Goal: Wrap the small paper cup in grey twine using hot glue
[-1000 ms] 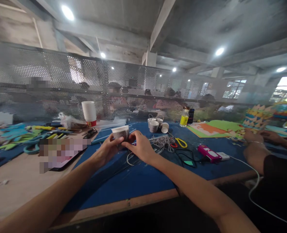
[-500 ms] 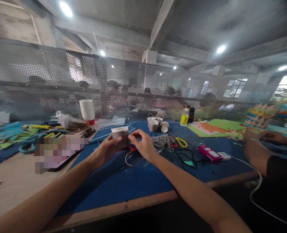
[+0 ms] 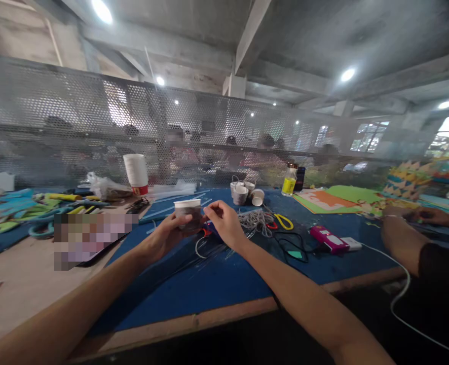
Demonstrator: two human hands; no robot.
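Note:
My left hand [image 3: 162, 237] is wrapped round a small paper cup [image 3: 187, 212] with a white rim and a dark band, held upright just above the blue mat [image 3: 217, 284]. Right beside the cup, my right hand [image 3: 224, 223] has its fingers pinched together; what they pinch is too small to make out. A loop of white cord [image 3: 199, 249] hangs below the two hands. A red and blue tool [image 3: 208, 231] lies on the mat between them.
A pile of grey cord [image 3: 255, 221], yellow-handled scissors [image 3: 283, 222], several small cups [image 3: 243, 194], a yellow bottle [image 3: 288, 184], a stack of white cups [image 3: 136, 174] and a pink device [image 3: 328, 239] lie around. Another person's hands [image 3: 407, 223] work at the right. A mesh screen [image 3: 95, 132] stands behind.
My right hand has drawn slightly away from the cup to its right side. The left hand keeps the cup in nearly the same place.

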